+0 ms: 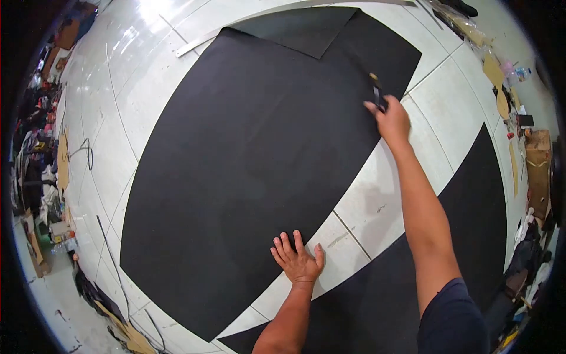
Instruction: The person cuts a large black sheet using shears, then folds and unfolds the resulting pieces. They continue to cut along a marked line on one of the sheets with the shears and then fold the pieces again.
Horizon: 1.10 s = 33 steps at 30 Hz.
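Observation:
A large black sheet (236,153) of flat material lies on the tiled floor, and a flap (298,32) is folded over at its far edge. With fingers spread, my left hand (299,258) presses flat on the sheet's near edge, the thumb lying over the tile. My right hand (391,118) is closed around a small dark tool (378,94) with a tan end, held over the sheet near its right edge. Blur and the fingers hide the tool's exact kind. Under my arms lies a second black piece (365,301), separated from the first by a strip of tile.
A long metal ruler (188,48) lies beyond the sheet's far edge. Dark strips (112,253) and a looped cord (88,156) are on the floor at left. Clutter lines both sides, including a cardboard box (537,171) and a plastic bottle (520,75) at right.

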Each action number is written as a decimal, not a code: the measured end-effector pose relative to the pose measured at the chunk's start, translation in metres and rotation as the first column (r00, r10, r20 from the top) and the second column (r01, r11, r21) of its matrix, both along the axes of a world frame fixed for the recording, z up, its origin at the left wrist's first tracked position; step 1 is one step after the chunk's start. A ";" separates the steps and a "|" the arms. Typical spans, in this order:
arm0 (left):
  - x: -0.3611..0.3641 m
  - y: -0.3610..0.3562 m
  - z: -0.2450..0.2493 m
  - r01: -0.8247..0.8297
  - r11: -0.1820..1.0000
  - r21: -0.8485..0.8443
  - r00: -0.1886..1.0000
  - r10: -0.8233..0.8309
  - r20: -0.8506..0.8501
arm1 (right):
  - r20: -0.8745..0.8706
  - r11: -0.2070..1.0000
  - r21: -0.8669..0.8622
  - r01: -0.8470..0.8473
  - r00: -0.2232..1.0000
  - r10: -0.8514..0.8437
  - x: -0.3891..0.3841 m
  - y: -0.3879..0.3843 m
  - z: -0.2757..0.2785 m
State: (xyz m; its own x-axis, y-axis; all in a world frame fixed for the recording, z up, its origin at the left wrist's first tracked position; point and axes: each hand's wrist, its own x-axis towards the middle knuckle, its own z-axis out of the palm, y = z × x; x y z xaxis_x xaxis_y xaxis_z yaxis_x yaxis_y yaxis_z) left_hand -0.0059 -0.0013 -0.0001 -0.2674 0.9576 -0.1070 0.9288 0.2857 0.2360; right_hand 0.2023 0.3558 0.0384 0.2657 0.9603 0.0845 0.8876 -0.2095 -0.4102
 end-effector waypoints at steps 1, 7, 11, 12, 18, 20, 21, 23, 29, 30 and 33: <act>0.000 -0.002 0.001 -0.003 1.000 -0.001 1.000 0.003 -0.001 | -0.037 1.000 -0.013 0.016 0.999 -0.016 0.015 -0.020 -0.004; 0.001 0.006 -0.001 0.000 1.000 0.022 1.000 0.000 -0.022 | -0.047 0.983 -0.013 0.181 0.982 -0.181 0.057 -0.125 -0.016; 0.002 0.005 -0.001 -0.010 1.000 -0.004 1.000 0.010 0.008 | -0.127 0.942 0.147 0.301 0.951 -0.283 0.030 -0.166 -0.035; 0.001 0.003 0.000 -0.014 1.000 -0.009 1.000 0.014 0.004 | -0.127 0.924 0.256 0.283 0.958 -0.258 0.020 -0.172 -0.037; -0.002 0.000 0.000 -0.010 1.000 -0.009 1.000 0.010 -0.005 | 0.152 0.945 0.196 0.262 0.944 -0.293 -0.005 -0.184 -0.054; -0.002 0.001 -0.001 0.001 1.000 0.001 1.000 -0.001 0.007 | 0.156 0.941 0.194 0.276 0.939 -0.307 -0.002 -0.182 -0.048; -0.003 0.000 0.001 0.010 1.000 0.010 1.000 -0.011 0.024 | 0.157 0.941 0.199 0.274 0.939 -0.306 -0.004 -0.182 -0.050; -0.009 -0.003 0.007 0.076 0.997 -0.020 0.996 -0.075 0.048 | 0.173 0.937 0.226 0.266 0.936 -0.308 -0.004 -0.182 -0.051; -0.067 -0.072 0.042 0.196 0.959 -0.205 0.980 -0.185 0.071 | 0.192 0.944 0.224 0.241 0.939 -0.286 -0.003 -0.183 -0.050; -0.076 -0.083 0.047 0.200 0.953 -0.227 0.980 -0.191 0.062 | 0.187 0.944 0.222 0.246 0.939 -0.289 -0.002 -0.182 -0.049; -0.085 -0.081 0.075 0.188 0.955 -0.228 0.977 -0.206 -0.057 | 0.178 0.942 0.208 0.262 0.937 -0.300 -0.002 -0.182 -0.048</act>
State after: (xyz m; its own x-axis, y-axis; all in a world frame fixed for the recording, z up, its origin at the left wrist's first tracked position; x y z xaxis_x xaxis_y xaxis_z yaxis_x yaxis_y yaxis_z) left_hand -0.0910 -0.0824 0.0745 -0.0924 0.9472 -0.3070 0.9850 0.1321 0.1112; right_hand 0.2000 0.1738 -0.0091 0.4816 0.8127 0.3278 0.8712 -0.4033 -0.2800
